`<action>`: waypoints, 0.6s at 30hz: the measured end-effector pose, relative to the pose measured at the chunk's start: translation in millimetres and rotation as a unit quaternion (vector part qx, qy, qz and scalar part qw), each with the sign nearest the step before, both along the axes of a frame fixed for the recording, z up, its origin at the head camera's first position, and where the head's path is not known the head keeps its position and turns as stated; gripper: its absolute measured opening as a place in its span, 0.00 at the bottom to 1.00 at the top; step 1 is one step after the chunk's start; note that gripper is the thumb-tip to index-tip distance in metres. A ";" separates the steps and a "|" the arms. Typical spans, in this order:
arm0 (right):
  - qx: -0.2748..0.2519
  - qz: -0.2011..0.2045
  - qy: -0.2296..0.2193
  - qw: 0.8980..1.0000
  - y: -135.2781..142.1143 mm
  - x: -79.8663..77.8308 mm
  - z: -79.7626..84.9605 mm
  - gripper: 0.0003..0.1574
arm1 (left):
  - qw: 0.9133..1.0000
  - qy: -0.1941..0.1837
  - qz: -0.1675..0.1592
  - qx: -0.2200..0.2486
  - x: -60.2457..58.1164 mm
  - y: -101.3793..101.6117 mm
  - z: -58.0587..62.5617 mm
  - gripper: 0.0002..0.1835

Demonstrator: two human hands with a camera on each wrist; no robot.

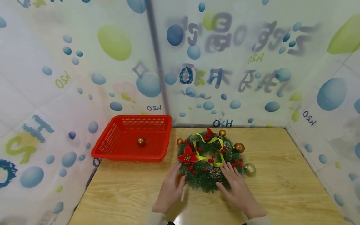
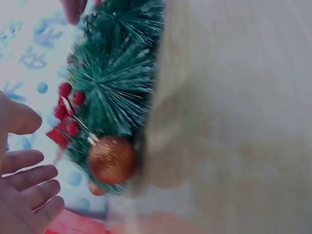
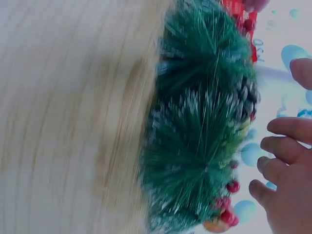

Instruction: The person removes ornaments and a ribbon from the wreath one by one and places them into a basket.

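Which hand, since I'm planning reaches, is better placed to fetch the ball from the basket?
Likely the left hand: it's nearer the basket; the right hand is farther right, by the wreath.

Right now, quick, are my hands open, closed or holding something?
Left hand: open, holding nothing, beside the Christmas wreath.
Right hand: open, holding nothing, at the Christmas wreath's near right side.

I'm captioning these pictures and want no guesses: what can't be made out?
Head: part of the nearest copper ball, behind the left hand.
Left wrist: most of the red basket, cut off by the bottom edge.
Right wrist: parts of the wreath, cut off by top and bottom edges; needles blurred.
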State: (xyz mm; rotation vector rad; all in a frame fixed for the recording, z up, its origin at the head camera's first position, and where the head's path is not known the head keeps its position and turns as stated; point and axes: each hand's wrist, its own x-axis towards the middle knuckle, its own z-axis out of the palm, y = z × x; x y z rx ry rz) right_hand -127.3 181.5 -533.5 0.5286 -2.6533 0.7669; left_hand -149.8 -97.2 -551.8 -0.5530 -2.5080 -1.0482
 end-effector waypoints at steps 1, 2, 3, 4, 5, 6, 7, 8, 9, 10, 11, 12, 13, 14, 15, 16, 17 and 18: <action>0.003 0.002 0.013 1.000 -2.8 0.9 -0.5 0.41 | 1.000 -0.009 0.002 0.005 0.2 -2.1 -2.6 0.29; 0.006 0.005 0.025 1.000 -5.7 1.7 -1.1 0.42 | 1.000 -0.018 0.003 0.009 0.5 -3.5 -5.5 0.29; 0.007 0.007 0.029 1.000 -8.5 2.5 -2.2 0.43 | 0.999 -0.030 0.005 0.013 1.2 -4.3 -8.1 0.29; 0.009 0.009 0.033 0.999 -11.4 3.0 -3.3 0.44 | 0.999 -0.044 0.007 0.017 2.1 -4.7 -10.5 0.29; 0.009 0.012 0.037 0.999 -14.1 3.6 -4.6 0.44 | 0.998 -0.050 0.007 0.021 2.9 -4.8 -12.5 0.29; 0.010 0.013 0.039 0.999 -16.8 4.5 -6.2 0.45 | 0.998 -0.056 0.006 0.024 3.6 -5.0 -14.5 0.30; 0.013 0.015 0.041 0.999 -19.2 5.1 -7.3 0.46 | 0.998 -0.060 0.006 0.027 4.2 -5.1 -15.9 0.30; 0.016 0.015 0.043 0.999 -21.5 5.7 -8.6 0.46 | 0.997 -0.065 0.007 0.027 4.8 -5.1 -17.5 0.30; 0.018 0.016 0.045 0.999 -23.4 6.1 -10.1 0.46 | 0.997 -0.070 0.008 0.028 5.5 -5.0 -18.6 0.30; 0.023 0.015 0.051 0.998 -25.3 6.4 -11.0 0.46 | 0.997 -0.073 0.009 0.031 5.8 -4.7 -19.7 0.30; 0.029 0.014 0.057 0.998 -26.9 6.5 -12.0 0.46 | 0.997 -0.074 0.010 0.033 5.9 -4.5 -20.7 0.30; 0.034 0.012 0.061 0.997 -28.5 6.6 -12.7 0.46 | 0.996 -0.076 0.012 0.034 5.9 -4.3 -21.7 0.31; 0.040 0.011 0.063 0.997 -29.9 6.5 -13.4 0.46 | 0.996 -0.077 0.014 0.035 5.8 -4.1 -22.9 0.31; 0.044 0.010 0.064 0.997 -31.1 6.6 -14.2 0.46 | 0.996 -0.078 0.016 0.035 5.7 -3.9 -23.7 0.31; 0.047 0.009 0.064 0.997 -32.2 6.7 -14.8 0.46 | 0.996 -0.081 0.017 0.036 5.7 -3.7 -24.3 0.31; 0.049 0.009 0.064 0.997 -33.2 6.9 -15.1 0.46 | 0.996 -0.084 0.018 0.037 5.7 -3.6 -24.9 0.31; 0.051 0.009 0.064 0.997 -34.1 7.0 -15.4 0.46 | 0.995 -0.086 0.018 0.039 5.7 -3.5 -25.6 0.31; 0.051 0.010 0.062 0.997 -34.8 7.2 -15.6 0.47 | 0.995 -0.089 0.018 0.040 5.7 -3.4 -26.0 0.31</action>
